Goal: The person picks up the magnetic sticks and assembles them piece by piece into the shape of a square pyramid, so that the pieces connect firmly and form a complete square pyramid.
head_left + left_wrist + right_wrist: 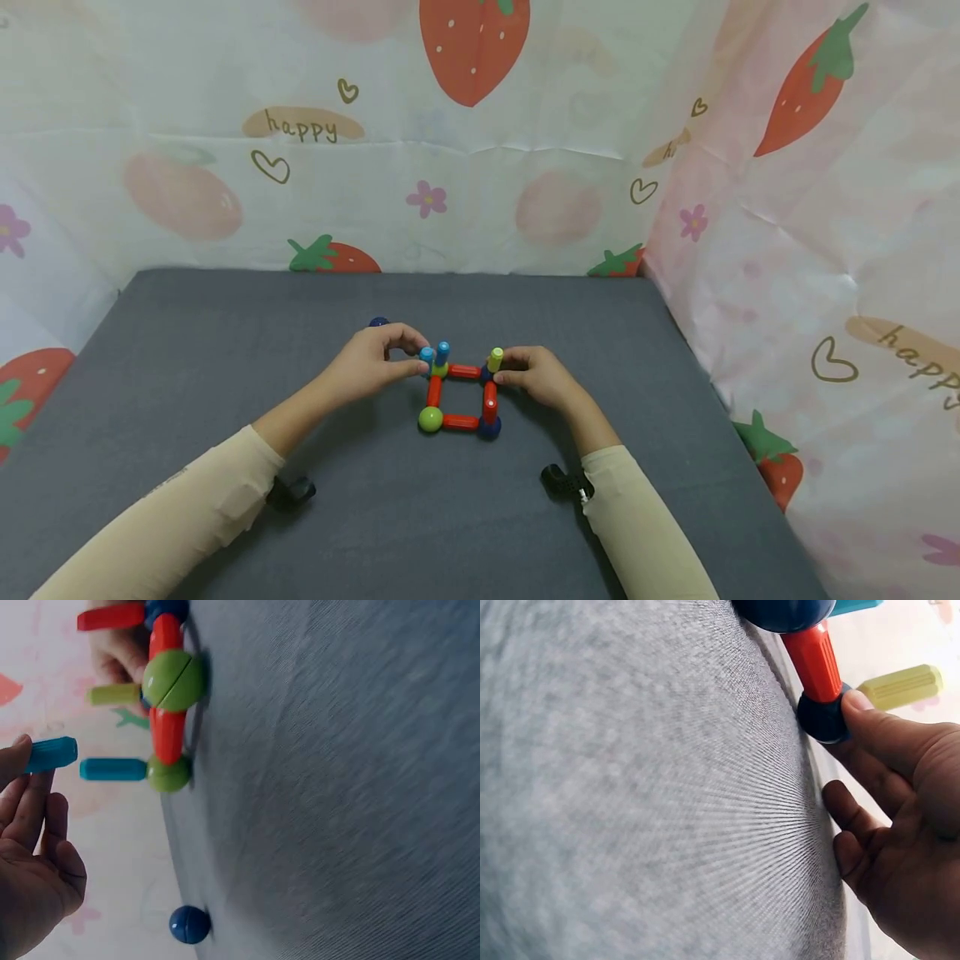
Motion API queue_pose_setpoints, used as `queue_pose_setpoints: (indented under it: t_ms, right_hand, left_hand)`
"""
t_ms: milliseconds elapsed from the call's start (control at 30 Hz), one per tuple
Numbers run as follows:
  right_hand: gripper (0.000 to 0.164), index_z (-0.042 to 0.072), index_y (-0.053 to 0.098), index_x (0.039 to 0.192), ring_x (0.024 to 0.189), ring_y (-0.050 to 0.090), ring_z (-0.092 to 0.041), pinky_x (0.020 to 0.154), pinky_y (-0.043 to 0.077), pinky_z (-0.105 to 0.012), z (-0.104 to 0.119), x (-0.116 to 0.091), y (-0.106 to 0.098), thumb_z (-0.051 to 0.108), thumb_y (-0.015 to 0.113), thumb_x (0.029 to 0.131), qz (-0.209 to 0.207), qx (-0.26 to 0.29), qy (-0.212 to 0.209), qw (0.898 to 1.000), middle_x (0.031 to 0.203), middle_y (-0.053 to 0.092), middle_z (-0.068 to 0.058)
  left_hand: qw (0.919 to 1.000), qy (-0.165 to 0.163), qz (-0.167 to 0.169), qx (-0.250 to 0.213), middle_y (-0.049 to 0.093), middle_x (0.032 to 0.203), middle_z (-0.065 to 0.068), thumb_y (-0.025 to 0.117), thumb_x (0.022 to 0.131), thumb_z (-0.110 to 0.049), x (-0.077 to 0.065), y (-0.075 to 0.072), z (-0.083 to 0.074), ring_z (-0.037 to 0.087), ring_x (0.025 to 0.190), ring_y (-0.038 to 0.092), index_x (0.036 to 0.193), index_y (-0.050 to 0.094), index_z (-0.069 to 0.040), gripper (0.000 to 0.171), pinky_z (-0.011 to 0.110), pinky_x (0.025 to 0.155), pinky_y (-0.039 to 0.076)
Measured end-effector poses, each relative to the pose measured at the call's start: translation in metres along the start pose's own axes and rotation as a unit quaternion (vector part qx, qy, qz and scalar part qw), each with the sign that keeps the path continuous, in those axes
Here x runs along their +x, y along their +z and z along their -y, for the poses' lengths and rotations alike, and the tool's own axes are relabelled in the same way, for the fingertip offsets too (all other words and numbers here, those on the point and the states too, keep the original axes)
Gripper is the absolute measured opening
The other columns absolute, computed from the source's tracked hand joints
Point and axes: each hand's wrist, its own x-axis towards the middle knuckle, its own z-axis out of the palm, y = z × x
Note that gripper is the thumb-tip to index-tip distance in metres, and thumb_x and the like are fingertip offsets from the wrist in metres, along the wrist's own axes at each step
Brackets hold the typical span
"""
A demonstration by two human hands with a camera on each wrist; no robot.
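Observation:
A square of red rods (461, 422) joined by balls lies on the table. Its left corners are green balls (431, 419); the right ones are dark blue balls (489, 428). From the far left corner rises a blue rod (112, 769), from the far right a yellow-green rod (496, 359), from the near right a red rod (491, 402). My left hand (367, 360) pinches another blue rod (52, 754) between thumb and fingers, beside and above the standing one. With thumb and fingers my right hand (542, 377) grips the far right dark blue ball (821, 718).
A loose dark blue ball (190, 925) sits on the grey table (420, 517) behind my left hand. Strawberry-printed sheets (465, 183) hang along the back and the sides of the table. Black wrist cameras (291, 493) show under both sleeves.

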Motion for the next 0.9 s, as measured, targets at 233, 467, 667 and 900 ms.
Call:
queue_pose_setpoints:
  t_ms: [233, 467, 667, 900]
  right_hand:
    - [0.031, 0.017, 0.074, 0.124, 0.114, 0.066, -0.018, 0.094, 0.052, -0.038, -0.001, 0.000, 0.000, 0.020, 0.076, 0.094, -0.001, 0.003, 0.002, 1.000, 0.121, 0.074, -0.001]
    - [0.031, 0.017, 0.074, 0.124, 0.116, 0.066, -0.018, 0.097, 0.052, -0.040, -0.001, 0.002, 0.000, 0.019, 0.076, 0.094, 0.004, 0.007, 0.004, 1.000, 0.122, 0.074, 0.000]
    - [0.031, 0.017, 0.074, 0.125, 0.117, 0.065, -0.019, 0.099, 0.051, -0.042, 0.003, 0.004, 0.003, 0.020, 0.075, 0.095, 0.006, -0.005, 0.001, 1.000, 0.123, 0.073, 0.000]
    - [0.031, 0.018, 0.073, 0.127, 0.118, 0.065, -0.018, 0.100, 0.052, -0.041, 0.011, 0.008, 0.009, 0.021, 0.074, 0.096, 0.015, -0.020, -0.005, 1.000, 0.125, 0.072, 0.001]
  left_hand:
    - [0.9995, -0.016, 0.026, -0.006, 0.072, 0.102, -0.007, 0.080, 0.092, -0.030, -0.008, 0.014, 0.006, 0.024, 0.095, 0.065, 0.107, 0.071, -0.027, 0.018, 0.034, 0.066, 0.046]
    - [0.9970, -0.029, 0.060, 0.040, 0.072, 0.100, -0.010, 0.081, 0.090, -0.032, -0.011, 0.024, 0.012, 0.012, 0.098, 0.065, 0.104, 0.071, -0.027, 0.017, 0.036, 0.079, 0.051]
    - [0.9942, -0.004, 0.066, 0.084, 0.069, 0.102, -0.010, 0.080, 0.091, -0.031, -0.016, 0.025, 0.011, 0.010, 0.097, 0.063, 0.105, 0.070, -0.026, 0.017, 0.033, 0.080, 0.052]
    - [0.9920, 0.006, 0.059, 0.112, 0.065, 0.105, -0.005, 0.080, 0.092, -0.030, -0.025, 0.024, 0.009, 0.012, 0.096, 0.058, 0.106, 0.070, -0.028, 0.017, 0.034, 0.080, 0.049]
